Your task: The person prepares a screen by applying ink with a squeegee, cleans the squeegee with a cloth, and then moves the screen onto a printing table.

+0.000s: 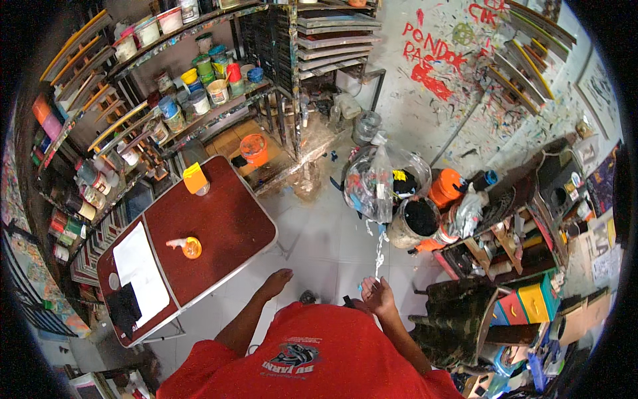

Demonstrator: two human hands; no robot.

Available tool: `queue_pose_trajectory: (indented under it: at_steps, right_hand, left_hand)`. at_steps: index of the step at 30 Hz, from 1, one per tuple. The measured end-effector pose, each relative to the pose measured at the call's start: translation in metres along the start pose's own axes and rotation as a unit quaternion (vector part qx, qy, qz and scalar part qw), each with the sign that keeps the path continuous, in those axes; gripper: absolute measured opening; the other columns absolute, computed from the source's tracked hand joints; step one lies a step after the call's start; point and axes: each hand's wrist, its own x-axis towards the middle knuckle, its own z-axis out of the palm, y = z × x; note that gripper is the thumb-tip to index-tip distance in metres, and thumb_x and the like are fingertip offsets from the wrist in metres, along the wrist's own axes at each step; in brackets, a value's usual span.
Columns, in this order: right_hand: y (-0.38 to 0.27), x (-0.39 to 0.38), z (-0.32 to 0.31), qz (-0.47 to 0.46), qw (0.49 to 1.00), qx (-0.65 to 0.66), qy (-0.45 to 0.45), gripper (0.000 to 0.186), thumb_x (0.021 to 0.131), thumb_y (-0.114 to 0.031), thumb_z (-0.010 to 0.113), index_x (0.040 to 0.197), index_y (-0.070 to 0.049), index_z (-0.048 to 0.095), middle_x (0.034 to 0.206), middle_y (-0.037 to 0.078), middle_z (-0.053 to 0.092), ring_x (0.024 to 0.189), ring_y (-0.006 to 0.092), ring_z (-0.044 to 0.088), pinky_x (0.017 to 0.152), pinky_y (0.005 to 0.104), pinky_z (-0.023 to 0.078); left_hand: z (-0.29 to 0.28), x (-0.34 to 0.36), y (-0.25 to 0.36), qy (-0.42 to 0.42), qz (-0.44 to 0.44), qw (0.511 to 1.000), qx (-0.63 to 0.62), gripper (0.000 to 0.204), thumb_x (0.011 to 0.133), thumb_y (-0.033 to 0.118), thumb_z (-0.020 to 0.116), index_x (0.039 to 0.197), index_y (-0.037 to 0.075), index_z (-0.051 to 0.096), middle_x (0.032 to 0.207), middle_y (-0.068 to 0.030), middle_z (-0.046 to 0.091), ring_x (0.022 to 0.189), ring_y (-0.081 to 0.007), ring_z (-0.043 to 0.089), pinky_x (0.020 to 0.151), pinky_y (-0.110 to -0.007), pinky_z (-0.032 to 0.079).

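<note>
My left hand (276,283) hangs in the air just right of the folding table (206,234), fingers loosely extended, holding nothing visible. The brown table has a white sheet (138,263), a dark cloth (123,306), an orange round container (192,247) and an orange-yellow item (195,179) on it. My right hand (379,296) is held palm partly up with fingers apart and slightly curled, nothing clearly in it. A narrow white streak or strip (379,256) lies just beyond it, below a clear plastic bag of waste (369,186).
Shelves of paint pots (209,86) line the back left, beside a rack of screens (335,43) and an orange bucket (254,149). Buckets (419,219) and cluttered shelving stand right. A dark draped chair (445,319) and coloured drawers (531,302) are near my right side.
</note>
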Motion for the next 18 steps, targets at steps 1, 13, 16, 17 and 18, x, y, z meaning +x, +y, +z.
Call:
queue_pose_trajectory:
  at_steps: [1,13,16,17,18]
  right_hand:
    - [-0.01,0.024,0.006,0.012,1.0,0.013,-0.017,0.04,0.09,-0.043,0.041,0.108,-0.007,0.045,0.107,0.01,0.053,0.092,0.0249,0.055,0.076,0.0366,0.045]
    - [-0.26,0.355,0.314,-0.005,0.985,-0.134,-0.111,0.033,0.089,-0.042,0.043,0.09,-0.011,0.052,0.082,0.006,0.058,0.073,0.0216,0.057,0.062,0.0321,0.046]
    - [-0.342,0.469,0.425,-0.035,0.961,-0.175,-0.209,0.037,0.089,-0.047,0.041,0.093,-0.011,0.052,0.086,0.006,0.058,0.073,0.0197,0.058,0.06,0.0303,0.046]
    - [-0.378,0.51,0.451,-0.036,0.942,-0.167,-0.289,0.04,0.089,-0.048,0.04,0.096,-0.011,0.052,0.091,0.006,0.059,0.076,0.0189,0.058,0.062,0.0304,0.046]
    - [-0.381,0.53,0.489,-0.069,0.953,-0.206,-0.212,0.042,0.089,-0.048,0.04,0.101,-0.01,0.051,0.096,0.007,0.059,0.08,0.0185,0.058,0.064,0.0305,0.046]
  left_hand:
    - [-0.007,0.001,0.021,0.009,0.003,1.0,-0.024,0.047,0.091,0.035,0.042,0.117,-0.004,0.049,0.115,-0.0204,0.053,0.109,-0.0294,0.05,0.094,-0.036,0.037]
    - [-0.03,0.07,-0.054,0.202,-0.187,0.962,0.001,0.041,0.09,0.034,0.046,0.108,-0.001,0.055,0.103,-0.016,0.059,0.092,-0.0244,0.058,0.083,-0.034,0.044]
    - [-0.007,0.107,-0.144,0.306,-0.235,0.912,-0.141,0.032,0.088,0.025,0.051,0.106,-0.002,0.056,0.095,-0.0139,0.061,0.08,-0.0219,0.062,0.073,-0.033,0.048]
    - [-0.014,0.136,-0.1,0.332,-0.21,0.873,-0.29,0.026,0.086,0.017,0.054,0.104,-0.002,0.057,0.097,-0.0121,0.06,0.08,-0.0214,0.062,0.071,-0.034,0.049]
    - [0.003,0.136,-0.084,0.327,-0.117,0.936,0.063,0.025,0.085,0.014,0.054,0.105,-0.001,0.056,0.098,-0.0112,0.06,0.081,-0.021,0.062,0.07,-0.034,0.049]
